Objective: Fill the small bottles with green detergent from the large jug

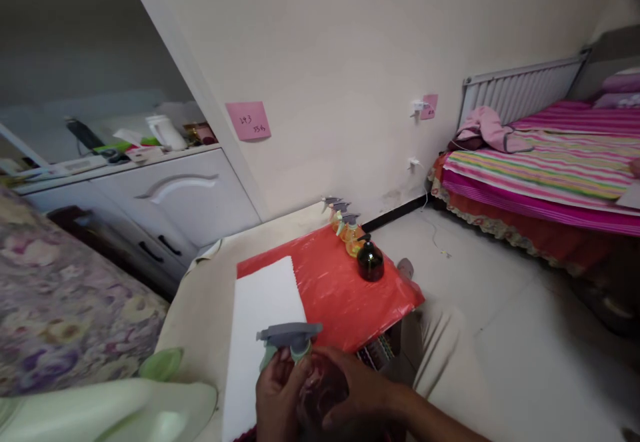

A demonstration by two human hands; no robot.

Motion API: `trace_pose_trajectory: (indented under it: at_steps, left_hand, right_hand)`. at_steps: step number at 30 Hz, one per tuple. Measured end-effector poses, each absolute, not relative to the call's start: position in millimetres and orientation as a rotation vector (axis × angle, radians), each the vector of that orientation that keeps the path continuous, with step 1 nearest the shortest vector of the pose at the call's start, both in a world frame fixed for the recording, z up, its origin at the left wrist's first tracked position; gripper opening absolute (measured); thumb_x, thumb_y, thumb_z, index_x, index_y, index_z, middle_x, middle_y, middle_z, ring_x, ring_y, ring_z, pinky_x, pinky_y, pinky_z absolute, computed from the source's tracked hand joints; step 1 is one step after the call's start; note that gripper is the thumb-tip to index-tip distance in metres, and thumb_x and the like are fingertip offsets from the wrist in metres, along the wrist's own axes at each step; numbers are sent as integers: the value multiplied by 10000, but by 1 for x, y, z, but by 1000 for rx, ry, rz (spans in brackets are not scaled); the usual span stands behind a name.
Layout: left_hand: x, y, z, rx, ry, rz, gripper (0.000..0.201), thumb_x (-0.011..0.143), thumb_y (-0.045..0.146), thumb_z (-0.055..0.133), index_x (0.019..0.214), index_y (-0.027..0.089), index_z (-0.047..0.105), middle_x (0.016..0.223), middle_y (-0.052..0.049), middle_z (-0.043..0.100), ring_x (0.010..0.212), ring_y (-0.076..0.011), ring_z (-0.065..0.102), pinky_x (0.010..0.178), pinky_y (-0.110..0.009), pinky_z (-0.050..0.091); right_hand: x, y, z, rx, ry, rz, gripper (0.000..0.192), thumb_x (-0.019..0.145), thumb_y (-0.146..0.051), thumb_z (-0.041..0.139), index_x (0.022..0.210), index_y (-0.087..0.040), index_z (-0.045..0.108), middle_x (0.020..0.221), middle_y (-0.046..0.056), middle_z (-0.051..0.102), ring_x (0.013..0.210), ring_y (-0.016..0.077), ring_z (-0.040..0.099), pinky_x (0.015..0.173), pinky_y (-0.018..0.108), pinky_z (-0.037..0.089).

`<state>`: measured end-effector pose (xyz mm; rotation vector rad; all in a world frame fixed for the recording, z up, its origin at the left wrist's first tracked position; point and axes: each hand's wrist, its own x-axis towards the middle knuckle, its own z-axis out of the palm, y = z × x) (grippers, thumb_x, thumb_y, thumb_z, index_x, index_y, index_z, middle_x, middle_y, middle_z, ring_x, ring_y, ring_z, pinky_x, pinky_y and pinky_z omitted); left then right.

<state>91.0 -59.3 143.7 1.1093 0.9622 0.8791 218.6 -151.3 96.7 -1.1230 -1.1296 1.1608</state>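
Note:
At the bottom middle, my left hand (277, 389) is closed around the neck and trigger of a spray bottle (323, 389) with a grey and pale green spray head. My right hand (360, 385) wraps the dark reddish, see-through body of the same bottle from the right. The fingers partly cover the bottle, and its base is hidden. Beyond my hands, a dark pump bottle (371, 262) stands on a red plastic sheet (335, 295). Behind it several amber spray bottles (355, 242) with grey heads stand in a row. A white cloth (270, 302) lies left of the red sheet.
A large pale green jug (150, 409) lies at the lower left beside a green cap or cup (163, 364). Floral fabric (65, 315) hangs at the left, before a white cabinet (185, 192). At the right are a striped bed (550, 162) and a tiled floor (500, 302).

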Motion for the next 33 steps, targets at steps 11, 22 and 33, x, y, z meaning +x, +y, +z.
trace_pose_trajectory:
  at_steps: [11, 22, 33]
  left_hand:
    - [101, -62, 199, 967, 629, 1075, 432, 578, 258, 828, 968, 180, 659, 884, -13, 712, 877, -160, 656, 839, -253, 491]
    - [101, -36, 222, 760, 427, 1288, 434, 597, 257, 833, 985, 193, 649, 863, 0, 652, 768, -110, 611, 752, -242, 524]
    - [104, 0, 161, 474, 586, 1225, 253, 639, 143, 796, 791, 182, 597, 773, 17, 656, 654, -90, 618, 628, -207, 520]
  right_hand:
    - [219, -149, 90, -1275, -1244, 946, 933, 533, -262, 848, 1359, -254, 412, 1376, 76, 464, 1277, 277, 423, 1084, 431, 311]
    - [236, -146, 84, -1359, -1214, 796, 878, 584, -227, 788, 1367, -242, 391, 1395, 85, 430, 1310, 288, 383, 1106, 442, 285]
    - [279, -87, 73, -1473, -1053, 486, 773, 615, -234, 737, 1316, -228, 410, 1318, 86, 486, 1261, 270, 439, 1091, 437, 327]
